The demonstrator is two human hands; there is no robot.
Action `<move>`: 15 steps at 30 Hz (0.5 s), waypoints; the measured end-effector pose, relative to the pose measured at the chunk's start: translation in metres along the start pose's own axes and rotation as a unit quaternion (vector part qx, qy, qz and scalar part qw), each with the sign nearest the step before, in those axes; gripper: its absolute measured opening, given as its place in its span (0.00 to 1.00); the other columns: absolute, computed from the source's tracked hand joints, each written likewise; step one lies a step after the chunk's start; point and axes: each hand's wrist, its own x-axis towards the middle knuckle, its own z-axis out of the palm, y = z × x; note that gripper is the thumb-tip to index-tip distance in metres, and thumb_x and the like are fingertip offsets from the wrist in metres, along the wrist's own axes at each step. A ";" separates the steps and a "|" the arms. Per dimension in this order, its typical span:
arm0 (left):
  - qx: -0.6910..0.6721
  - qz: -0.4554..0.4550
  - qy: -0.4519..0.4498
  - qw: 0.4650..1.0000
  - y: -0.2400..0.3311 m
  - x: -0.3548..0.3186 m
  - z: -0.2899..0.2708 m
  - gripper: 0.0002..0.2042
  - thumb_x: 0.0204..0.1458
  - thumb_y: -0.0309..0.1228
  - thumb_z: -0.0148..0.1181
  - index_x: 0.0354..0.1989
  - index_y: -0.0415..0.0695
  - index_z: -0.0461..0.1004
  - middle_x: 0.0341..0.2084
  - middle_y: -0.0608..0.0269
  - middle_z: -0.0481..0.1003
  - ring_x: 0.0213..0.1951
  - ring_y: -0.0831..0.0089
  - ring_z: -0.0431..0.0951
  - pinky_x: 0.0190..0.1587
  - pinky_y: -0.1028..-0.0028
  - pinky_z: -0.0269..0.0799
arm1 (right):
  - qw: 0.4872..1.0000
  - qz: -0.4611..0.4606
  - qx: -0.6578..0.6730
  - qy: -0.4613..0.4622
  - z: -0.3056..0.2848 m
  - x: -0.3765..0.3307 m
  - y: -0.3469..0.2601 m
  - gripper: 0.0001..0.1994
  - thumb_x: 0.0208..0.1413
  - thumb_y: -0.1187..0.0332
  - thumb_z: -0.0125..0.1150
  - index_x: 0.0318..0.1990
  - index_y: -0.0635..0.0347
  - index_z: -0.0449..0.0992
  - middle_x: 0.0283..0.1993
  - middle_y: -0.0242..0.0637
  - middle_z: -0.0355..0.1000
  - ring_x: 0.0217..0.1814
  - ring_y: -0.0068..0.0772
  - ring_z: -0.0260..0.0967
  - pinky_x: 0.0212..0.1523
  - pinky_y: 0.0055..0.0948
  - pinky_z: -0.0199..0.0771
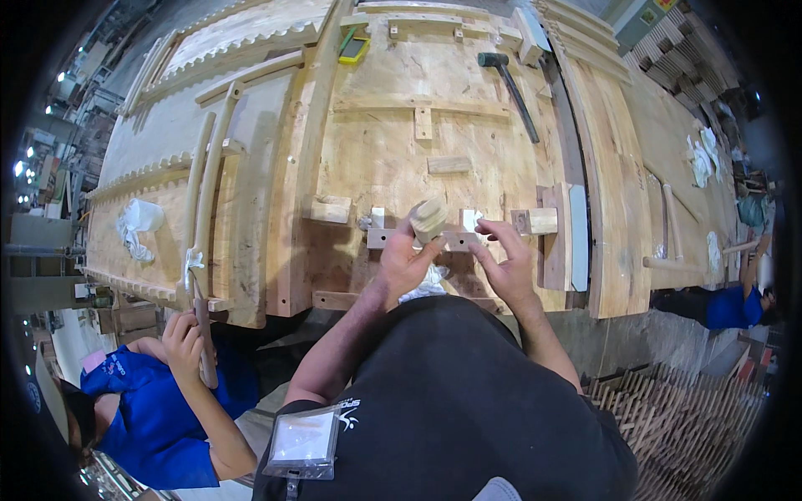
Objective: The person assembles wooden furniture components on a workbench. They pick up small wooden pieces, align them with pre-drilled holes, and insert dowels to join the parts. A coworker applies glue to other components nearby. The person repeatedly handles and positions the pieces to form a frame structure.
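Observation:
My left hand [403,260] is closed around a short, pale wooden block [429,218], held tilted above the near part of the workbench [376,167]. My right hand [508,265] is just to the right, its fingers curved and apart, with nothing visible in them. Its fingertips are close to a wooden rail with drilled holes [459,242]; I cannot tell if they touch it. Left of the raised block, another piece of this holed wood [380,239] shows. A crumpled white cloth or paper [428,282] lies between my forearms.
Wooden blocks flank my hands, one at left [331,209], one at right [535,221]. Farther off lie a loose block [449,165], a dark mallet [508,92] and a yellow-edged case [354,50]. A co-worker in blue [167,409] handles a wooden rod at the left.

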 end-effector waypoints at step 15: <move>0.113 0.028 -0.047 0.992 0.002 0.001 0.003 0.20 0.63 0.20 0.65 0.62 0.40 0.70 0.49 0.48 0.78 0.52 0.55 0.81 0.54 0.62 0.78 | 0.957 -0.275 0.095 0.004 -0.034 0.014 -0.071 0.16 0.45 0.85 0.73 0.44 0.67 0.81 0.35 0.45 0.80 0.33 0.45 0.79 0.32 0.36 0.79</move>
